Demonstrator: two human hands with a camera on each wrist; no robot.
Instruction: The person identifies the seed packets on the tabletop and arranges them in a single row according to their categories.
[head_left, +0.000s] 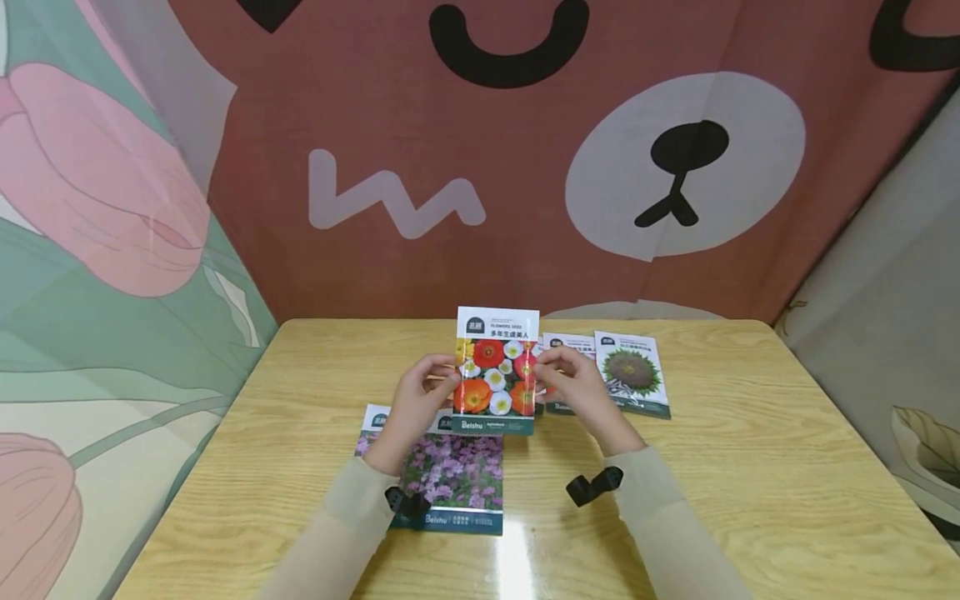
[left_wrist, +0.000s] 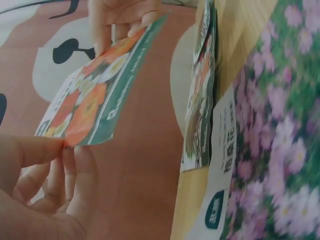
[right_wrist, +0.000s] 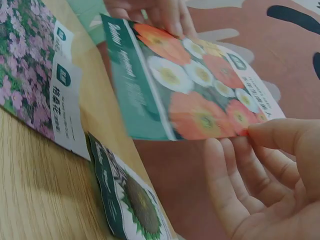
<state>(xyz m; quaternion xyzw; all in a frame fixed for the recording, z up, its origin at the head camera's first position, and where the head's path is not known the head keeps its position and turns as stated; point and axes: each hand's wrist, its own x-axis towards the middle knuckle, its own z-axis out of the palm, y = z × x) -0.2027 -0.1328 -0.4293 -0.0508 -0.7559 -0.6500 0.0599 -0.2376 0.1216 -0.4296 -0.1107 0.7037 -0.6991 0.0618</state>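
Observation:
A flower seed packet (head_left: 495, 371) with red, orange and white poppies is held up above the table, its printed front toward the head camera. My left hand (head_left: 420, 400) pinches its left edge between thumb and fingers. On the opposite edge, my right hand (head_left: 581, 392) pinches it the same way. In the left wrist view the poppy packet (left_wrist: 87, 100) is tilted, with the left thumb on its front and the fingers behind. The right wrist view shows the right hand (right_wrist: 270, 175) gripping the packet's lower edge there.
Purple-flower seed packets (head_left: 457, 475) overlap on the wooden table (head_left: 300, 433), partly behind the left forearm. Toward the back right lie a sunflower seed packet (head_left: 633, 375) and another packet (head_left: 567, 340) partly hidden by the right hand. A cartoon-printed cloth (head_left: 525, 267) hangs behind the table.

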